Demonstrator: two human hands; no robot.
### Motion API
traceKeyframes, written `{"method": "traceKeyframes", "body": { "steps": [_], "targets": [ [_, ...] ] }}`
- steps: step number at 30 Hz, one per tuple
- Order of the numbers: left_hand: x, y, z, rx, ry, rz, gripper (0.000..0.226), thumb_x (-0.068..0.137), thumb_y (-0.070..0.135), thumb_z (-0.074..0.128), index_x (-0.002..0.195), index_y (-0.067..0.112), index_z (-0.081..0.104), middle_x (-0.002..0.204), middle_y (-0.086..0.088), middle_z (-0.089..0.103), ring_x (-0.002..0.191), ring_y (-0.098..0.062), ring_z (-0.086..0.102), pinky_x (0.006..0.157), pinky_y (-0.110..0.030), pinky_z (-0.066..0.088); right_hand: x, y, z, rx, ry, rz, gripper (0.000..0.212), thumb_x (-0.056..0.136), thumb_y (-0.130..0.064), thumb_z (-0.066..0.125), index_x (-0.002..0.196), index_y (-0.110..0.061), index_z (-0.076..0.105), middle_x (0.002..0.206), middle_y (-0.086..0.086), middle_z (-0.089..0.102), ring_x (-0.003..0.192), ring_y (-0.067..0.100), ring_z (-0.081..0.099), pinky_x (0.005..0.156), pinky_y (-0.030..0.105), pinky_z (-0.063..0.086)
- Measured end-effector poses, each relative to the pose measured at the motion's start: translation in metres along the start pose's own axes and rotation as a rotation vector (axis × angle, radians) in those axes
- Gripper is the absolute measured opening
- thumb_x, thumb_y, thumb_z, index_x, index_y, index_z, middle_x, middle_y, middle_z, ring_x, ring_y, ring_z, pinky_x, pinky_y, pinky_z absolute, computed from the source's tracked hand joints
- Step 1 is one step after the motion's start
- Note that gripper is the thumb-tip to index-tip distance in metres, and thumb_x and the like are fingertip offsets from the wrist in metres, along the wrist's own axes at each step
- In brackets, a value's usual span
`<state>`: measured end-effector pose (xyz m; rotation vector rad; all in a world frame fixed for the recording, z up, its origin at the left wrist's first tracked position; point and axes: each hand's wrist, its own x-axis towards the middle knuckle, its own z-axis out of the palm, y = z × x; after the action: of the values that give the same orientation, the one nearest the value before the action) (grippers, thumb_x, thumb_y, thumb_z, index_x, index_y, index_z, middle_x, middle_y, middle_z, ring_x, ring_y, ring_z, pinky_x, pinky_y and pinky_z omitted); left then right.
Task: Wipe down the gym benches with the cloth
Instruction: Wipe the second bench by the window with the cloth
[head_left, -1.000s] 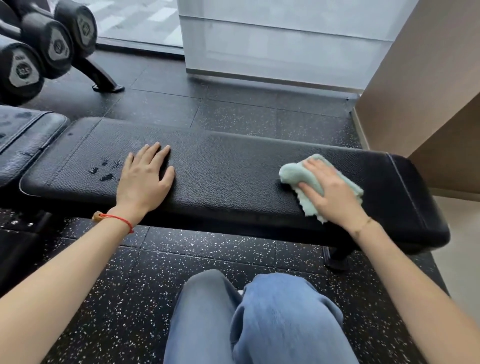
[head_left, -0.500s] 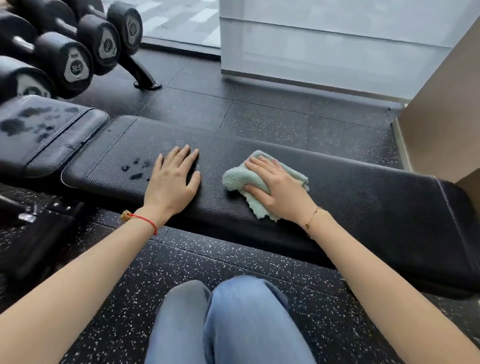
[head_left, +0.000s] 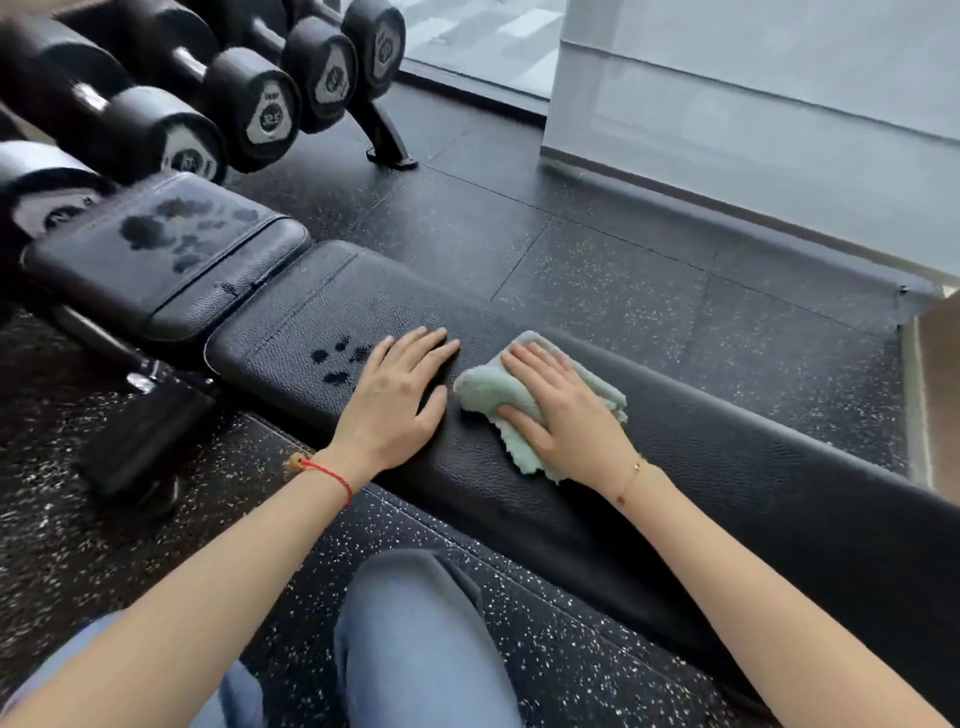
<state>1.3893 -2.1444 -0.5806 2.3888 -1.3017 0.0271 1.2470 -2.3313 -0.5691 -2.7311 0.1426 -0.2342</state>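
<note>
The right hand (head_left: 563, 415) lies flat on a crumpled pale green fluffy cloth (head_left: 485, 389), fingers spread wide, pressing it onto the long black leather bench surface (head_left: 727, 467). The left hand (head_left: 397, 402) rests just beside it, fingers out flat, holding nothing, near some dark wet spots (head_left: 337, 361).

Black bench (head_left: 701, 467): cloth (head_left: 485, 389) under right hand (head_left: 563, 415), left hand (head_left: 395, 400) flat, wet spots (head_left: 337, 364).
</note>
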Motion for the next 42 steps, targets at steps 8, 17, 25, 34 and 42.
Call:
{"method": "traceKeyframes", "body": {
  "steps": [8,17,25,34,42],
  "targets": [
    [-0.005,-0.059,-0.038,0.024,0.091,-0.010,0.045,0.090,0.016,0.053,0.135,0.010,0.054,0.144,-0.009,0.049,0.137,-0.027,0.040,0.117,-0.045,0.027,0.078,-0.059,0.039,-0.070,0.035,0.078,0.064,0.100,-0.041,0.045,0.151,-0.008,0.028,0.160,0.009,0.023,0.151,0.023,0.012,0.123,0.035,-0.002],
    [0.000,-0.156,-0.066,0.105,-0.019,0.070,0.060,0.090,0.035,0.039,0.145,0.013,0.043,0.152,-0.011,0.040,0.143,-0.027,0.031,0.120,-0.047,0.018,0.014,-0.052,0.032,-0.064,0.200,0.328,0.060,0.098,-0.043,0.050,0.148,-0.012,0.038,0.157,0.007,0.032,0.149,0.018,0.018,0.124,0.032,0.007],
    [-0.002,-0.167,-0.059,0.036,-0.002,0.102,0.061,0.090,0.038,0.036,0.145,0.014,0.044,0.154,-0.012,0.037,0.143,-0.029,0.031,0.121,-0.042,0.015,0.069,-0.140,0.083,-0.072,0.133,0.209,0.063,0.098,-0.045,0.049,0.150,-0.013,0.034,0.159,0.007,0.028,0.150,0.021,0.016,0.124,0.037,0.004],
    [0.000,-0.171,-0.055,0.051,0.038,0.118,0.061,0.088,0.040,0.035,0.142,0.013,0.047,0.151,-0.014,0.040,0.141,-0.029,0.034,0.120,-0.044,0.018,-0.010,-0.149,0.072,-0.318,0.139,0.209,0.082,0.086,-0.052,0.064,0.149,-0.008,0.034,0.156,0.008,0.032,0.148,0.025,0.024,0.124,0.042,0.012],
    [0.000,-0.175,-0.051,0.064,0.039,0.124,0.063,0.089,0.042,0.032,0.146,0.016,0.042,0.155,-0.011,0.035,0.145,-0.026,0.029,0.121,-0.042,0.016,0.011,-0.158,0.096,-0.391,0.225,0.100,0.079,0.087,-0.052,0.064,0.148,-0.011,0.038,0.155,0.007,0.036,0.146,0.024,0.030,0.121,0.044,0.021]
  ]
}}
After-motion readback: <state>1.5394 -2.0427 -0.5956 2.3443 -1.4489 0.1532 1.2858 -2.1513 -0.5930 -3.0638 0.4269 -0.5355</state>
